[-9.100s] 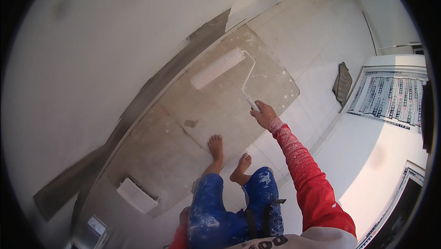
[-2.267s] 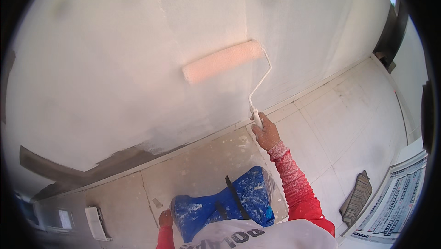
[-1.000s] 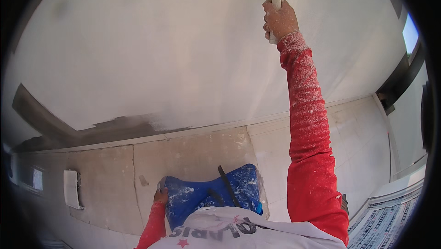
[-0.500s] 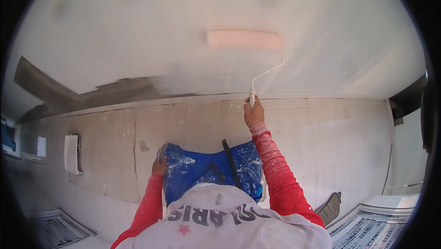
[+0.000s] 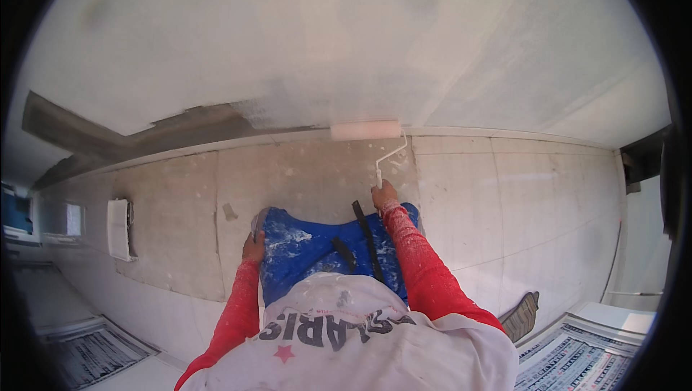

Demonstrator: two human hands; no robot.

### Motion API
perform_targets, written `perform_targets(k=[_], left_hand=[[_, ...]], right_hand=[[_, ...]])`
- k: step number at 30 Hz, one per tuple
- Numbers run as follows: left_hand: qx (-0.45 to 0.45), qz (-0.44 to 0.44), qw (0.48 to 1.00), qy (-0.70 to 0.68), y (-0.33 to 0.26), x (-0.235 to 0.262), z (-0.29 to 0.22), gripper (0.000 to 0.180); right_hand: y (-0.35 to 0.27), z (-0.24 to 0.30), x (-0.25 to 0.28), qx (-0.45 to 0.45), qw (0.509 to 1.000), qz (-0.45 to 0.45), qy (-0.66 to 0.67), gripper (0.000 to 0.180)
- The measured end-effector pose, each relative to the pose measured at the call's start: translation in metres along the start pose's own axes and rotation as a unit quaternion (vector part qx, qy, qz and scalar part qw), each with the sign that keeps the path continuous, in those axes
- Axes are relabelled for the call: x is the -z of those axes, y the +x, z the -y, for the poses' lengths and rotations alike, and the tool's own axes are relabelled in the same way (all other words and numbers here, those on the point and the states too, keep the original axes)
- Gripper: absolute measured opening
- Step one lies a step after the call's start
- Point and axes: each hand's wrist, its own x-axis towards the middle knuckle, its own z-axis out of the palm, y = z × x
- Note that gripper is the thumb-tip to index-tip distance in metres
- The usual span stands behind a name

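A paint roller (image 5: pixel 365 130) with a wide pale pink sleeve lies against the bottom of the wall (image 5: pixel 432 52), where it meets the floor. Its bent white wire frame runs back to a white handle, and my right hand (image 5: pixel 385 195) is closed around that handle. Most of the wall is whitish, with a dark grey patch (image 5: pixel 187 130) along its lower left. My left hand (image 5: pixel 254 248) rests against the left side of my paint-spattered blue trousers (image 5: pixel 295 261), its fingers stretched along the leg and holding nothing. Red sleeves speckled with white cover both forearms.
On the floor at left stands a white tray (image 5: pixel 119 229). Brown, stained sheeting (image 5: pixel 169 225) covers part of the pale tiles (image 5: pixel 533 211). A striped grey flat item (image 5: pixel 522 316) lies at lower right, near printed sheets (image 5: pixel 584 355). A dark opening (image 5: pixel 645 157) shows at far right.
My right hand has drawn the roller down the wall, toward me and slightly left, to the wall's foot. My left hand stays by my leg.
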Motion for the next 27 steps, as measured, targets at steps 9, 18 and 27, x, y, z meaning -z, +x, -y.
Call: perform_targets(k=[9, 18, 27], left_hand=[[-0.016, -0.017, 1.0, -0.004, 0.001, 0.001, 0.005, 0.069], [-0.025, -0.036, 0.999, 0.019, 0.003, 0.002, 0.004, 0.074], [-0.002, 0.028, 0.999, 0.032, -0.001, 0.013, 0.004, 0.092]], right_hand=[[0.0, 0.004, 0.008, -0.018, 0.995, 0.023, 0.097, 0.047], [-0.059, 0.075, 0.064, 0.213, 0.958, -0.142, 0.132, 0.032], [-0.117, 0.283, 0.224, 0.332, 0.904, -0.224, 0.146, 0.02]])
